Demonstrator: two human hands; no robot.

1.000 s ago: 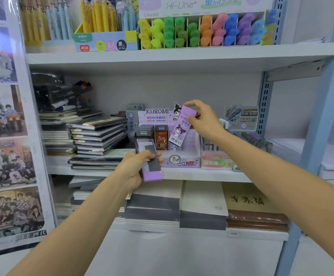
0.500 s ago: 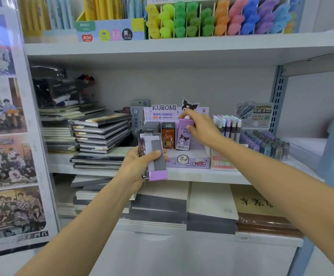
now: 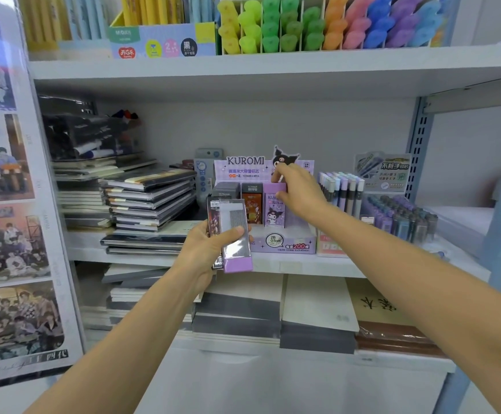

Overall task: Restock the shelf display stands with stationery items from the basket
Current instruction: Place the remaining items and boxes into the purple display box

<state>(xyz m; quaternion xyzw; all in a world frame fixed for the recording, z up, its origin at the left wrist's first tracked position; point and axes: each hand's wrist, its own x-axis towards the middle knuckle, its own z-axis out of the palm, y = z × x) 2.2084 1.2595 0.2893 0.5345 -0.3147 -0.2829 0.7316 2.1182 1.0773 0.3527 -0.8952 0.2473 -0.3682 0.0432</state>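
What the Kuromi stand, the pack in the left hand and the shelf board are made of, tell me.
Kuromi stand: printed card, matt, with folded edges and a cut-out header. Pack in the left hand: likely clear glossy plastic with a lilac end; glare shows, grey leads visible through it. Shelf board: probably painted metal, smooth pale grey; cannot be sure.

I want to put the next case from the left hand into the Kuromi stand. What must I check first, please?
1. Purple Kuromi case stands upright in the Kuromi display stand: ok.
2. Right hand free of that case: cannot tell; its thumb touches the top.
3. Left hand grips the stack of cases securely: ok.
4. Free slot right of the purple case: cannot tell, the right hand hides it.
5. Orange case beside it upright: ok.
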